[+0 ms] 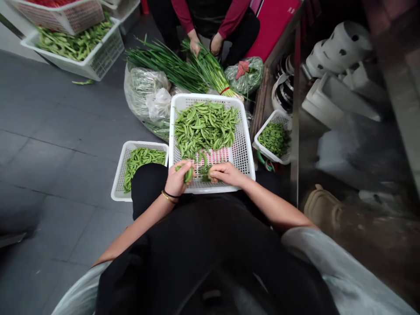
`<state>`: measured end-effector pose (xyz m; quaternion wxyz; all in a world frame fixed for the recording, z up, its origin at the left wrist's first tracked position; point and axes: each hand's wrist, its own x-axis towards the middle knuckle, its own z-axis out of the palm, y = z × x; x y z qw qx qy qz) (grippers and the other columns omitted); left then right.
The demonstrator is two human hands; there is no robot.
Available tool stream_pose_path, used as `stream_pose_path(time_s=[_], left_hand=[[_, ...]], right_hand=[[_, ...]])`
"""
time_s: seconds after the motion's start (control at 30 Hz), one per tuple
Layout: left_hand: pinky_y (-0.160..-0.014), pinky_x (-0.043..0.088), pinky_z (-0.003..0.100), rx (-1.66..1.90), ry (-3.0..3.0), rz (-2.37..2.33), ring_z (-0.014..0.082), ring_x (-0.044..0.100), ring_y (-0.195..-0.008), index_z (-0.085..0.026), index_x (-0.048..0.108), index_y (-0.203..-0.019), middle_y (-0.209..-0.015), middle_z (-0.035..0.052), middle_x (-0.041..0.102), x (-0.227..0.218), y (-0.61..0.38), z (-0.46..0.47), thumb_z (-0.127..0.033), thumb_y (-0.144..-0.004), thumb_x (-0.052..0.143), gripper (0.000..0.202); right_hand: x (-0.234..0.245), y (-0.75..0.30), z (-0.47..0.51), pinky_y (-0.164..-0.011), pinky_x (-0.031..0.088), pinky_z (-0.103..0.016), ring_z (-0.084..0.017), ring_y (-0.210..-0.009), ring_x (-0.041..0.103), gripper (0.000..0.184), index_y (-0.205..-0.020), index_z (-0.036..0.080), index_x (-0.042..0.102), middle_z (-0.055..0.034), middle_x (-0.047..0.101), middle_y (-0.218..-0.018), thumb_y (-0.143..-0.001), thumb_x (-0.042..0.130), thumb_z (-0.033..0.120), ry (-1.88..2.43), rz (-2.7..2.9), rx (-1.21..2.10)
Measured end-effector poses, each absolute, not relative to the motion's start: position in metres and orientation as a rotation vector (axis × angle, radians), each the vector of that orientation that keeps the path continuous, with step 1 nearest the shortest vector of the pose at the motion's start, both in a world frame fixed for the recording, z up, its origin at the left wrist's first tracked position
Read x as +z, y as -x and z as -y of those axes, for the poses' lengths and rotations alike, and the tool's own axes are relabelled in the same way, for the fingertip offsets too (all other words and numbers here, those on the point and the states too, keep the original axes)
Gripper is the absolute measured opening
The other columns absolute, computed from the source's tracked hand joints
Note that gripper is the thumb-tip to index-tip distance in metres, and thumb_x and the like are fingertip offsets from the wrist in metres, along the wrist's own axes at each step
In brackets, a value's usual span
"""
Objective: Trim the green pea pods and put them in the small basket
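My left hand (178, 178) is closed around a few green pea pods (188, 175) over the near left part of a white plastic basket (246, 148). Just to its right, my right hand (228, 173) is closed in a pinch, and whatever its fingertips hold is too small to make out. Green trimmings (205, 171) lie in the basket between the two hands. A heap of pea pods (206, 124) covers the basket's far half. By my left knee, a smaller white basket (120, 175) contains more pods (144, 159).
A co-worker's hands (194, 45) hold long green stalks (213, 70) beyond my basket. Plastic bags of greens (144, 92) lie near them. At right are a basket of chopped greens (274, 138) and a metal shelf edge (295, 109). Stacked crates (88, 68) stand far left.
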<state>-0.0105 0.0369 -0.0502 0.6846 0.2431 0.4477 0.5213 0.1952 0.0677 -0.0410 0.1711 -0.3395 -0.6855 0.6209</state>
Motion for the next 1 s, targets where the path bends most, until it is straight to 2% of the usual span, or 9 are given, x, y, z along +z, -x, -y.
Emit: stream_pose_path(time_s=[0.1,0.17,0.27,0.33,0.5,0.63,0.73,0.87,1.0], left_hand=[[-0.031,0.027,0.019,1.307,-0.463,-1.072,0.0079,0.046,-0.035,-0.013,0.056,-0.065,-0.053,0.0024,0.062,-0.059,0.024,-0.047,-0.032,-0.068,0.069,0.023],[-0.032,0.03,0.019,1.268,-0.427,-0.981,0.0099,0.05,-0.038,-0.015,0.052,-0.063,-0.054,0.0022,0.062,-0.063,0.029,-0.05,-0.028,-0.065,0.068,0.021],[-0.035,0.036,0.019,1.125,-0.417,-0.84,0.0126,0.055,-0.044,-0.015,0.054,-0.072,-0.058,0.0024,0.065,-0.064,0.029,-0.049,-0.019,-0.059,0.068,0.019],[-0.038,0.039,0.02,1.038,-0.417,-0.781,0.0123,0.055,-0.044,-0.014,0.058,-0.083,-0.059,0.0016,0.065,-0.064,0.028,-0.046,-0.015,-0.058,0.067,0.027],[-0.038,0.039,0.02,0.943,-0.389,-0.789,0.009,0.049,-0.041,-0.012,0.061,-0.086,-0.054,-0.001,0.058,-0.068,0.034,-0.037,-0.02,-0.067,0.071,0.023],[-0.044,0.047,0.025,0.918,-0.403,-0.823,0.0134,0.058,-0.048,-0.012,0.063,-0.086,-0.058,0.0013,0.061,-0.073,0.036,-0.036,-0.021,-0.066,0.075,0.025],[-0.047,0.05,0.027,0.912,-0.407,-0.816,0.0143,0.059,-0.05,-0.012,0.064,-0.087,-0.058,0.0016,0.061,-0.073,0.029,-0.038,-0.019,-0.062,0.077,0.029],[-0.034,0.028,0.015,0.901,-0.399,-0.775,0.0046,0.039,-0.035,-0.013,0.063,-0.079,-0.046,-0.0055,0.045,-0.067,0.024,-0.035,-0.023,-0.065,0.077,0.023],[-0.032,0.019,0.014,0.889,-0.443,-0.893,0.0024,0.03,-0.032,-0.013,0.059,-0.072,-0.044,-0.0073,0.041,-0.06,0.025,-0.029,-0.027,-0.061,0.08,0.028]], right_hand=[[-0.051,-0.221,-0.097,-0.061,0.044,-0.023,-0.013,-0.061,0.06,0.032,-0.09,0.016,0.068,-0.0002,0.066,-0.066,-0.077,0.066,0.044,1.257,2.477,1.74],[-0.062,-0.22,-0.118,-0.063,0.043,-0.024,-0.016,-0.068,0.063,0.042,-0.101,0.016,0.068,-0.0036,0.07,-0.076,-0.07,0.072,0.045,1.572,2.749,1.44],[-0.085,-0.192,-0.144,-0.075,0.045,-0.026,-0.022,-0.094,0.064,0.045,-0.105,0.013,0.067,-0.0146,0.069,-0.105,-0.086,0.052,0.05,1.934,2.765,0.833],[-0.098,-0.171,-0.153,-0.079,0.045,-0.028,-0.025,-0.102,0.063,0.045,-0.108,0.01,0.066,-0.0185,0.066,-0.112,-0.091,0.045,0.046,2.053,2.751,0.704],[-0.096,-0.179,-0.144,-0.082,0.046,-0.029,-0.026,-0.105,0.062,0.037,-0.108,0.011,0.066,-0.0188,0.065,-0.114,-0.092,0.044,0.034,2.065,2.787,0.7],[-0.076,-0.212,-0.12,-0.081,0.047,-0.029,-0.026,-0.098,0.064,0.031,-0.099,0.016,0.071,-0.0137,0.07,-0.103,-0.078,0.065,0.037,2.025,2.859,0.774],[-0.074,-0.2,-0.113,-0.084,0.046,-0.028,-0.024,-0.102,0.062,0.035,-0.104,0.015,0.069,-0.0144,0.068,-0.11,-0.084,0.056,0.04,1.993,2.815,0.771],[-0.087,-0.156,-0.126,-0.075,0.046,-0.024,-0.021,-0.096,0.065,0.039,-0.109,0.011,0.066,-0.015,0.067,-0.113,-0.087,0.05,0.039,2.0,2.713,0.813],[-0.084,-0.153,-0.139,-0.062,0.043,-0.021,-0.017,-0.076,0.066,0.031,-0.093,0.009,0.07,-0.0118,0.072,-0.09,-0.084,0.053,0.033,2.013,2.681,0.895]])
